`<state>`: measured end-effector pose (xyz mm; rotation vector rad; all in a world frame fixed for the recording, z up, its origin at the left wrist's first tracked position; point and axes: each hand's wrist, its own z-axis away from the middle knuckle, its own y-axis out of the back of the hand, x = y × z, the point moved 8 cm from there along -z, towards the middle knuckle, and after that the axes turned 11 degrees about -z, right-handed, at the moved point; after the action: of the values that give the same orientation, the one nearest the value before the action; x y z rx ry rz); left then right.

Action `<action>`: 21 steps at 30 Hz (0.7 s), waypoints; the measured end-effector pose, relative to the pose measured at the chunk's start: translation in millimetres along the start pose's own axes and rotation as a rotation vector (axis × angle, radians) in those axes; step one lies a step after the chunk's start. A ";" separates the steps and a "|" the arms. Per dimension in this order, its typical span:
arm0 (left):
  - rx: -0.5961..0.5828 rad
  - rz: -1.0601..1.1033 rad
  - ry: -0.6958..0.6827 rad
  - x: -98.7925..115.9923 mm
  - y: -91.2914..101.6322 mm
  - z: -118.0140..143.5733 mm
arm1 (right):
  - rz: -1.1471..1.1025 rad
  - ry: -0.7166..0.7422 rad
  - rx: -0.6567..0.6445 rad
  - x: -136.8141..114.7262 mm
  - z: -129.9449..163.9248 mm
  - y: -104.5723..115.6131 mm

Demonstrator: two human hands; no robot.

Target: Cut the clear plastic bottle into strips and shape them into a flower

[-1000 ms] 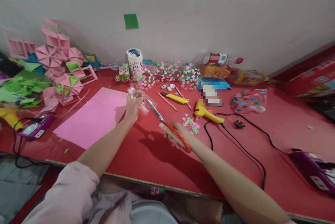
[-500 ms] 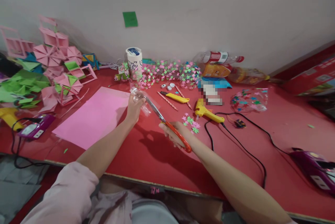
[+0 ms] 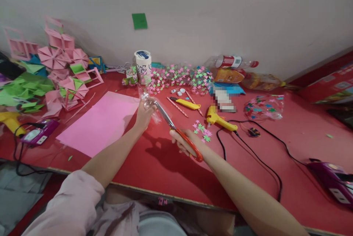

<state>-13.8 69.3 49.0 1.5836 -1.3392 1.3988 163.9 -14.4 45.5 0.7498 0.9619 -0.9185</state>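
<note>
My left hand [image 3: 145,114] is closed round a clear plastic bottle top [image 3: 146,98], its neck pointing up and away from me. Strips of clear plastic hang beside the fingers. In my right hand [image 3: 183,140] are scissors [image 3: 189,144] with red-orange handles. Their metal blades look nearly closed and reach up to the clear plastic by my left fingers; whether plastic lies between the blades I cannot tell. Left of my left hand lie pink paper sheets [image 3: 96,122]. Small pink and green paper stars [image 3: 202,131] lie beyond my right hand.
A yellow cutter knife [image 3: 187,104], striped paper straws [image 3: 178,107] and a yellow glue gun [image 3: 220,120] with a black cable lie to the right. Behind stand a white tumbler [image 3: 143,66] and bottles [image 3: 228,61]. Folded paper pieces [image 3: 55,59] pile up at left.
The view has shifted slightly, so everything sits a little lower and further right. Both hands keep their hold, and the scissors stay at the plastic.
</note>
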 end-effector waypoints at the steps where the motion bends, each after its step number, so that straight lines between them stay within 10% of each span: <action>1: 0.000 -0.005 -0.001 -0.3 0.4 -0.1 | 0.000 0.001 -0.002 0.2 -0.5 -0.1; 21: -0.045 0.003 -0.032 3.2 1.2 -7.2 | 0.005 -0.034 0.018 6.2 -1.7 -0.7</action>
<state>-17.5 74.6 53.6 1.5809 -1.3824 1.3415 164.4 -15.2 39.1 0.7489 0.9226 -0.9338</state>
